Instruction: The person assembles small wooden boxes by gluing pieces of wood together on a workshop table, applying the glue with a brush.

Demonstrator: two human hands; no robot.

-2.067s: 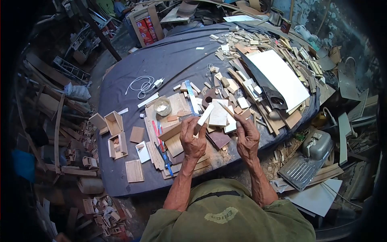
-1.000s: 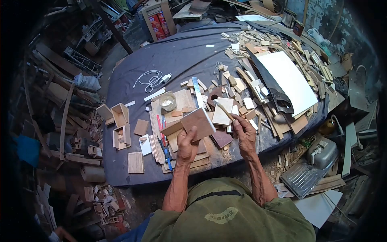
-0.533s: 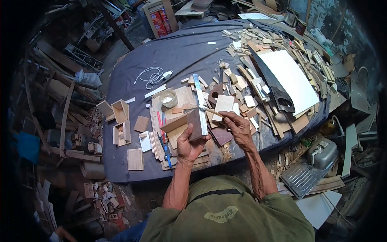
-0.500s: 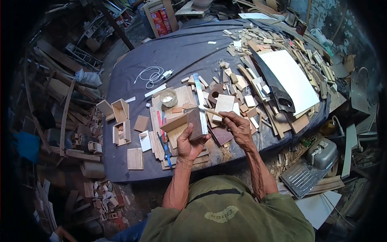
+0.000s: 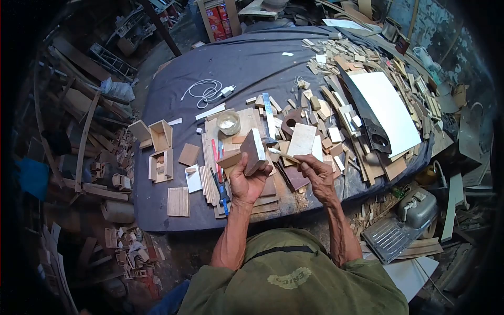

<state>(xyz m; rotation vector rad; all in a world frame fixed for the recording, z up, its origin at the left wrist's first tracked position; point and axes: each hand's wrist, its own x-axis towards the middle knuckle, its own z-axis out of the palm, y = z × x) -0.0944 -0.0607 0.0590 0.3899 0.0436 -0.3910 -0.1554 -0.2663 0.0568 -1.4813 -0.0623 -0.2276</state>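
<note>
My left hand point(image 5: 250, 184) is wrapped round a small wooden box part point(image 5: 253, 151), a dark-faced board joined at an angle to a lighter one. A white coating runs along the raised edge of the dark board. Pinched in the fingers of my right hand point(image 5: 318, 179) is a thin brush point(image 5: 287, 156), its white tip pointing left, close beside that board. Behind the left hand, a glass jar point(image 5: 228, 123) with whitish contents stands on wooden boards. A metal ruler point(image 5: 269, 116) lies just beyond the box part.
Small open wooden boxes point(image 5: 160, 165) stand on the left of the cloth-covered table point(image 5: 173, 100). Nearer are a blue cutter point(image 5: 223, 197) and a red pen point(image 5: 214, 149). A white charger cable point(image 5: 206, 93) lies farther back. On the right are a handsaw point(image 5: 374, 134), white panel point(image 5: 386, 110) and wood scraps.
The brush has come away from the coated edge, moving down and to the right. My left hand has turned the box part slightly. The whole view has shifted a little.
</note>
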